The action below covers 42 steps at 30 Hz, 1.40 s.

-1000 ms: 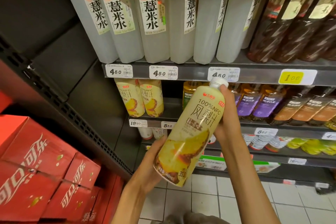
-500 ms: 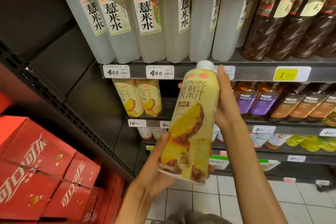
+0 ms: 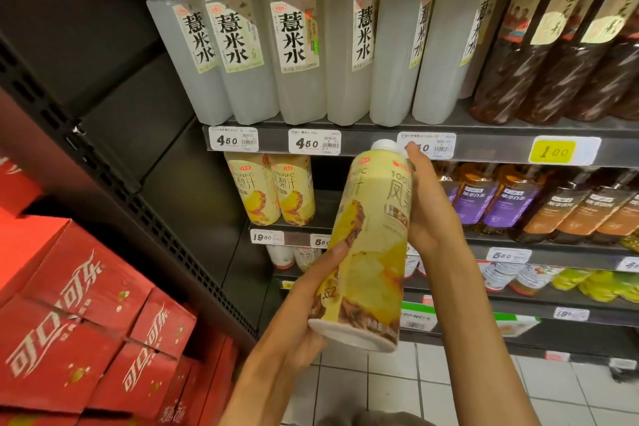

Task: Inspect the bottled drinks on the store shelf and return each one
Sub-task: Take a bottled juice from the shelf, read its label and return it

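Observation:
A yellow pineapple juice bottle (image 3: 370, 252) with a white cap stands nearly upright in front of the shelves, held in both hands. My left hand (image 3: 311, 301) cups its base and lower side, thumb along the label. My right hand (image 3: 428, 204) wraps the upper body from the right, a finger reaching up by the cap. Two matching pineapple juice bottles (image 3: 273, 190) stand on the middle shelf (image 3: 484, 152) at the left, with a dark gap beside them behind the held bottle.
Several pale barley-water bottles (image 3: 297, 52) and dark tea bottles (image 3: 560, 52) fill the upper shelf. Purple and brown tea bottles (image 3: 511, 204) stand right of the gap. Red cola cartons (image 3: 86, 322) are stacked at the lower left. White floor tiles (image 3: 432, 387) lie below.
The bottle has been raised from a tilt to nearly upright and turned about its axis, so the label text now faces right. Both hands kept hold.

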Each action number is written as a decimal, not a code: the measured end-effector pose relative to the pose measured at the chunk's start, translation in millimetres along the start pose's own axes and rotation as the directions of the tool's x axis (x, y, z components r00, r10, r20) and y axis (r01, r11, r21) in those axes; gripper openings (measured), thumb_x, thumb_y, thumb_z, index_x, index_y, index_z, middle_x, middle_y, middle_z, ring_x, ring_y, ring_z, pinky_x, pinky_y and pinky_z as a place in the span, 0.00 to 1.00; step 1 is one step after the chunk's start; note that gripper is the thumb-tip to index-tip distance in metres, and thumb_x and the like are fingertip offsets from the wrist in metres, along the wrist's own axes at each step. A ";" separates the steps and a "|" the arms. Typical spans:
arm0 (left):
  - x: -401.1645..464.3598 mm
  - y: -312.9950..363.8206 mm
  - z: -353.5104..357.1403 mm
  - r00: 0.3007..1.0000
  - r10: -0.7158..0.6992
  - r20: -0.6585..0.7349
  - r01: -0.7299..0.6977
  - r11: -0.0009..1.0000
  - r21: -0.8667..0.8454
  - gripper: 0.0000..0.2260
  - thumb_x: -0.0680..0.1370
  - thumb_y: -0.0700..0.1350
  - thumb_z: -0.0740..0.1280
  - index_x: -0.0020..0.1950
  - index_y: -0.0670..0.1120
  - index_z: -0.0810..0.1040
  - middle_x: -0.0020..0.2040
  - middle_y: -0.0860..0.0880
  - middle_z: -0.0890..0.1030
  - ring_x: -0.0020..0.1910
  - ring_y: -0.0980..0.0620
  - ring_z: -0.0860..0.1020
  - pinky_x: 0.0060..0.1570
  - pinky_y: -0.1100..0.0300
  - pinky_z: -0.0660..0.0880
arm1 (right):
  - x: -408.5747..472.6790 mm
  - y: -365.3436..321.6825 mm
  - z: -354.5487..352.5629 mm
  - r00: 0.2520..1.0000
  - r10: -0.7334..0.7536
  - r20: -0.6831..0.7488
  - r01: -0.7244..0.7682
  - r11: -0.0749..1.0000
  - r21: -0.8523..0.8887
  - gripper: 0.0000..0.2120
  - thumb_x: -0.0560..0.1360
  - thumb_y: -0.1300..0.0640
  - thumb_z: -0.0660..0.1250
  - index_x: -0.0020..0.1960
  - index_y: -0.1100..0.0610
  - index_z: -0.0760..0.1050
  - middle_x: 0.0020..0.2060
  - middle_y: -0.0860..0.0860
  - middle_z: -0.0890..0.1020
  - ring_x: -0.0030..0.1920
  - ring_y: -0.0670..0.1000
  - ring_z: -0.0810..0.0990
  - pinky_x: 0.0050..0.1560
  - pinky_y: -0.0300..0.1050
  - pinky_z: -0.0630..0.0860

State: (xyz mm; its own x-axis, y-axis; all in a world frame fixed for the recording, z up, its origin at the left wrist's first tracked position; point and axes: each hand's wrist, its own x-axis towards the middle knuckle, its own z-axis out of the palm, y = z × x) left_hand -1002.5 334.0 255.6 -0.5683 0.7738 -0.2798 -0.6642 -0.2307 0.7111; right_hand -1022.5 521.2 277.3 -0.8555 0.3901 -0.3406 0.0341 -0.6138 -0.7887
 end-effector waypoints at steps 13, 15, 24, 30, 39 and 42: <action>-14.2 16.2 -9.9 0.986 -0.112 -0.124 0.137 0.967 0.213 0.28 0.72 0.64 0.60 0.67 0.50 0.73 0.61 0.41 0.80 0.61 0.40 0.77 0.64 0.44 0.71 | 16.2 31.7 -8.5 0.974 0.226 -0.008 -0.219 0.954 0.204 0.26 0.69 0.38 0.70 0.57 0.57 0.81 0.53 0.59 0.84 0.53 0.59 0.83 0.50 0.56 0.80; -16.0 22.9 -12.2 0.983 -0.116 -0.140 0.144 0.966 0.213 0.31 0.68 0.65 0.68 0.66 0.49 0.75 0.59 0.42 0.81 0.59 0.42 0.79 0.61 0.44 0.74 | 16.5 28.2 -11.3 0.981 0.193 -0.030 -0.183 0.962 0.201 0.24 0.71 0.40 0.69 0.57 0.57 0.80 0.52 0.59 0.84 0.52 0.59 0.83 0.47 0.56 0.81; -9.7 15.6 7.4 0.969 -0.220 0.111 0.244 0.915 -0.321 0.36 0.58 0.53 0.82 0.62 0.39 0.78 0.63 0.33 0.75 0.59 0.32 0.76 0.49 0.38 0.77 | 11.1 21.5 -13.0 0.979 0.202 0.007 -0.202 0.978 0.055 0.24 0.73 0.40 0.67 0.60 0.58 0.78 0.54 0.60 0.83 0.50 0.56 0.83 0.46 0.51 0.81; -9.4 12.3 6.3 0.958 -0.252 0.141 0.286 0.894 -0.345 0.37 0.59 0.52 0.82 0.62 0.37 0.77 0.64 0.32 0.74 0.58 0.33 0.76 0.48 0.38 0.77 | 9.9 26.2 -10.1 0.979 0.205 -0.012 -0.204 0.976 0.072 0.27 0.73 0.41 0.67 0.64 0.59 0.77 0.58 0.60 0.81 0.53 0.57 0.81 0.56 0.53 0.78; 0.4 -2.0 -12.6 0.944 -0.312 0.103 0.329 0.897 -0.294 0.45 0.57 0.48 0.83 0.70 0.39 0.71 0.67 0.35 0.72 0.61 0.36 0.74 0.58 0.41 0.73 | 8.0 19.7 -18.8 0.993 0.103 0.057 -0.110 0.984 0.137 0.22 0.71 0.44 0.70 0.59 0.57 0.77 0.52 0.59 0.84 0.52 0.57 0.84 0.52 0.55 0.80; 1.7 -8.3 -23.5 0.928 -0.325 0.180 0.369 0.868 -0.332 0.39 0.61 0.50 0.81 0.68 0.38 0.73 0.63 0.34 0.75 0.56 0.35 0.78 0.53 0.41 0.77 | 7.0 25.7 -19.7 0.994 0.104 0.035 -0.108 0.988 0.114 0.21 0.70 0.46 0.71 0.58 0.57 0.77 0.51 0.59 0.84 0.51 0.57 0.84 0.50 0.55 0.81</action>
State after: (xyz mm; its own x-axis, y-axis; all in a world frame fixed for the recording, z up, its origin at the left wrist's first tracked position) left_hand -1009.3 323.4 234.1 -0.2239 0.8996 -0.3750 -0.9474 -0.1106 0.3003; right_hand -1017.4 521.7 244.5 -0.8649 0.2995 -0.4029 0.0671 -0.7263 -0.6841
